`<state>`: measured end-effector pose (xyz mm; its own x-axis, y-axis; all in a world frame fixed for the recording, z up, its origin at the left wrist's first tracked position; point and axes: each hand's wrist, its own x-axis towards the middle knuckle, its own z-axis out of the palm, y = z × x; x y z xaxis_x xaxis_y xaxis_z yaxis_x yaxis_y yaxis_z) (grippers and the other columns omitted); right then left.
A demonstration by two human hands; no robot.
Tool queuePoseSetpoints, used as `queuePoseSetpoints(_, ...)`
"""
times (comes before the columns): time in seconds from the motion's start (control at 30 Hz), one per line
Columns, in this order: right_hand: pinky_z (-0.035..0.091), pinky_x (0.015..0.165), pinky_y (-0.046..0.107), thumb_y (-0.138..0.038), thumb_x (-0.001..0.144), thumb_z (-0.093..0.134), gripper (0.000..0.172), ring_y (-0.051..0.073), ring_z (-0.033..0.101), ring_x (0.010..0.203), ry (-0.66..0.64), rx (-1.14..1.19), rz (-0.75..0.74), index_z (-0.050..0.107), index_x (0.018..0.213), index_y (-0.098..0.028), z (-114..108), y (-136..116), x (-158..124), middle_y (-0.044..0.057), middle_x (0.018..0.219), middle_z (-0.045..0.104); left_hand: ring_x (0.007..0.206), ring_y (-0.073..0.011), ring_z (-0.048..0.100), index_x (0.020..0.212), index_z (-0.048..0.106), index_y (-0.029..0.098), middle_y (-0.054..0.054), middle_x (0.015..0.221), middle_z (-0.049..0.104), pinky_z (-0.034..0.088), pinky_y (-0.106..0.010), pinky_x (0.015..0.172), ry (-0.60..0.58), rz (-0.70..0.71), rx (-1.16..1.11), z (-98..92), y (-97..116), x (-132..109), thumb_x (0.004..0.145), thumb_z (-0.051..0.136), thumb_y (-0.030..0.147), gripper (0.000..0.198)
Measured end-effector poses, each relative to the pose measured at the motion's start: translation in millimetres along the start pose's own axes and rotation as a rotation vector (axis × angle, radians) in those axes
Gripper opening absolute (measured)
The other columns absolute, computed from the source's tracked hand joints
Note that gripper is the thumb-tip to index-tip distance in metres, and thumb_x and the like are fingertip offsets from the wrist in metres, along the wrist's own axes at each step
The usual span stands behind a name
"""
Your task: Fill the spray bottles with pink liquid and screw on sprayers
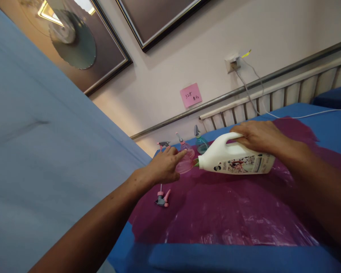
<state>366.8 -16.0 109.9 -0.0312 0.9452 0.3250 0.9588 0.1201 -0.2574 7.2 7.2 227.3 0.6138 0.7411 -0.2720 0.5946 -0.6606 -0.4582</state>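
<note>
My right hand (254, 137) grips the handle of a large white jug (238, 157), which lies tipped on its side with its mouth pointing left. Green shows at the jug's mouth, against a clear pink bottle (184, 165) without a visible spray head. Around the left of that bottle are the fingers of my left hand (167, 163); its index finger reaches over the top. A loose pink and grey spray head (162, 199) lies on the purple plastic sheet (216, 212). Behind stand a pink spray bottle (188, 149) and a teal one (201, 144).
Another pink and grey spray head (163, 144) shows behind my left hand. A blue-covered bed (216, 256) lies under the sheet, with a rail (241, 100) along the wall. A white cable (307, 114) crosses the back right. A light blue curtain (51, 132) hangs at left.
</note>
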Motion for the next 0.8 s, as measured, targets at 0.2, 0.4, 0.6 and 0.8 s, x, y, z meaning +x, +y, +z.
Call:
queuePoseSetpoints(0.2, 0.037, 0.073, 0.039, -0.047, 0.104, 0.055, 0.035, 0.032, 0.069, 0.095, 0.021, -0.011, -0.014, 0.083, 0.118, -0.030, 0.8, -1.3, -0.7, 0.013, 0.113, 0.080, 0.129, -0.0388, 0.060, 0.180, 0.032, 0.022, -0.019, 0.149, 0.060, 0.055, -0.052, 0.106, -0.017, 0.009, 0.010, -3.2, -0.6, 2.2, 0.083, 0.073, 0.032, 0.106)
queuePoseSetpoints(0.4, 0.038, 0.075, 0.039, -0.057, 0.105, 0.054, 0.042, 0.033, 0.069, 0.098, 0.023, -0.014, -0.031, 0.083, 0.121, -0.031, 0.5, -2.0, -1.1, 0.013, 0.114, 0.079, 0.124, -0.0385, 0.061, 0.181, 0.030, 0.025, -0.018, 0.147, 0.062, 0.056, -0.052, 0.103, -0.024, 0.026, 0.019, -6.3, -1.1, 4.7, 0.081, 0.074, 0.031, 0.109)
queuePoseSetpoints(0.6, 0.039, 0.074, 0.039, -0.060, 0.107, 0.053, 0.044, 0.034, 0.070, 0.100, 0.015, -0.016, -0.042, 0.082, 0.123, -0.032, 0.9, -0.7, 0.1, 0.013, 0.116, 0.080, 0.120, -0.0374, 0.062, 0.178, 0.036, 0.028, -0.017, 0.142, 0.065, 0.055, -0.049, 0.099, -0.029, 0.031, 0.034, -13.7, 1.7, 8.1, 0.079, 0.074, 0.027, 0.107)
queuePoseSetpoints(0.8, 0.037, 0.075, 0.039, -0.055, 0.108, 0.053, 0.040, 0.033, 0.069, 0.099, 0.021, 0.009, -0.059, 0.082, 0.122, -0.032, 2.3, 1.2, 1.4, 0.013, 0.117, 0.080, 0.116, -0.0368, 0.063, 0.177, 0.039, 0.028, -0.017, 0.139, 0.067, 0.055, -0.046, 0.094, -0.057, 0.043, 0.044, -21.4, 3.9, 11.0, 0.078, 0.077, 0.027, 0.105)
